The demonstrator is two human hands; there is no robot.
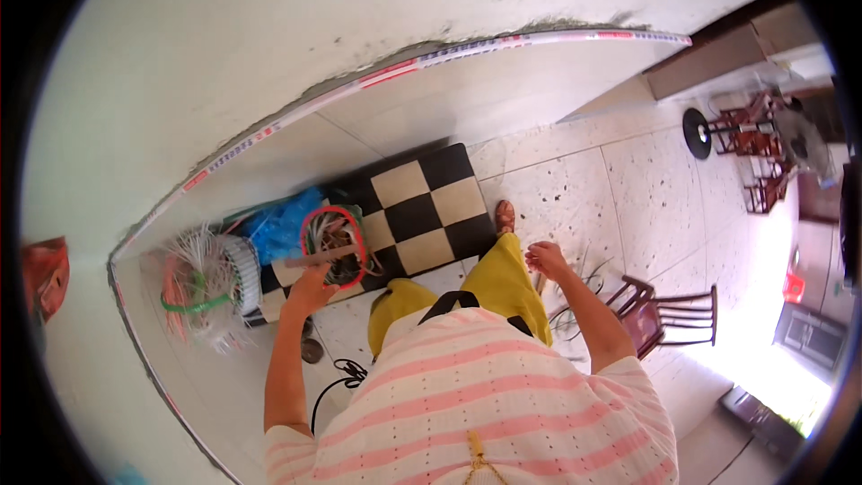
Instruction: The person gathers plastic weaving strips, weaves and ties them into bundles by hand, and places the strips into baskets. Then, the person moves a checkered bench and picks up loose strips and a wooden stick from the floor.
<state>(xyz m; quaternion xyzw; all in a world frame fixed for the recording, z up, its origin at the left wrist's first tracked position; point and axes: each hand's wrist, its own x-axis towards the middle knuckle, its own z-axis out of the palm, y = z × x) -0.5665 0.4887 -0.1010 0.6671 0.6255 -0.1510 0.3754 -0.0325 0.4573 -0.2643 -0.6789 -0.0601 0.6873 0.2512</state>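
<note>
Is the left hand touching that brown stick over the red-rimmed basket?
Touching: the head view shows the left hand closed around the brown stick beside the red-rimmed basket.

left hand (310, 289) grips brown stick (321, 257) over red-rimmed basket (334, 247) | right hand (546, 259) raised, fingers curled | checkered cushion (422, 207) beside basket

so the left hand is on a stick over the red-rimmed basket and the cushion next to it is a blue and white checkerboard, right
Not quite: the cushion is a black and cream checkerboard, not blue and white. The head view shows it. The rest holds: the left hand grips a brown stick over the red-rimmed basket.
</note>
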